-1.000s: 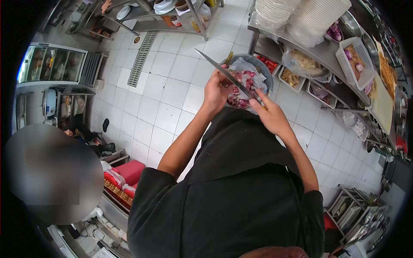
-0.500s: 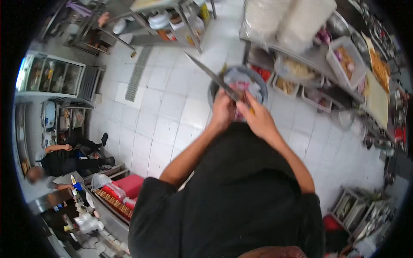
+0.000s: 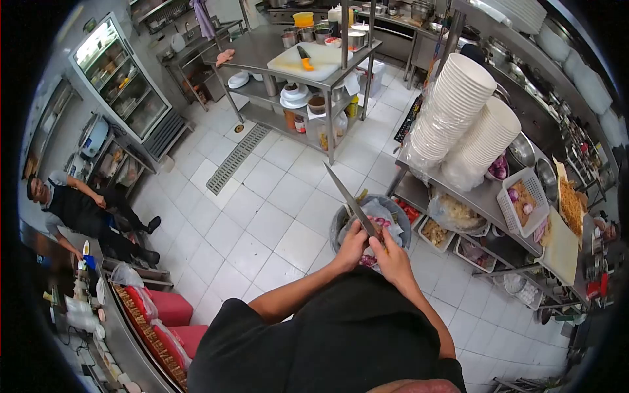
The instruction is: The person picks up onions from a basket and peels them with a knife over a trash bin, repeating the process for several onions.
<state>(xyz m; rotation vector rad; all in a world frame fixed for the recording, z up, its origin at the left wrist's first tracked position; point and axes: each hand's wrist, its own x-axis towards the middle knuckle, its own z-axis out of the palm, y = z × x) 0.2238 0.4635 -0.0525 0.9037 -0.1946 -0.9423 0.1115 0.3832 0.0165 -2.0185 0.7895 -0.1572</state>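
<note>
A long-bladed knife (image 3: 349, 198) is held above a grey bin (image 3: 337, 223), its tip pointing up and to the left. My right hand (image 3: 391, 257) is closed at the knife's lower end, where the handle is mostly hidden by the fingers. Close beside it, my left hand (image 3: 352, 246) is closed near the base of the blade; whether its fingers grip the knife or something small is hidden. Inside the bin lie a plastic bag and pinkish scraps (image 3: 381, 219).
A steel table (image 3: 252, 49) with a white cutting board (image 3: 314, 60) and another knife stands ahead. Stacked white containers (image 3: 452, 105) and an onion basket (image 3: 524, 202) are on the right bench. At left, a person (image 3: 85, 203) sits near a counter.
The view has tilted up, bringing more of the far tables into sight. Both hands and the knife appear lower in the frame, still together above the bin.
</note>
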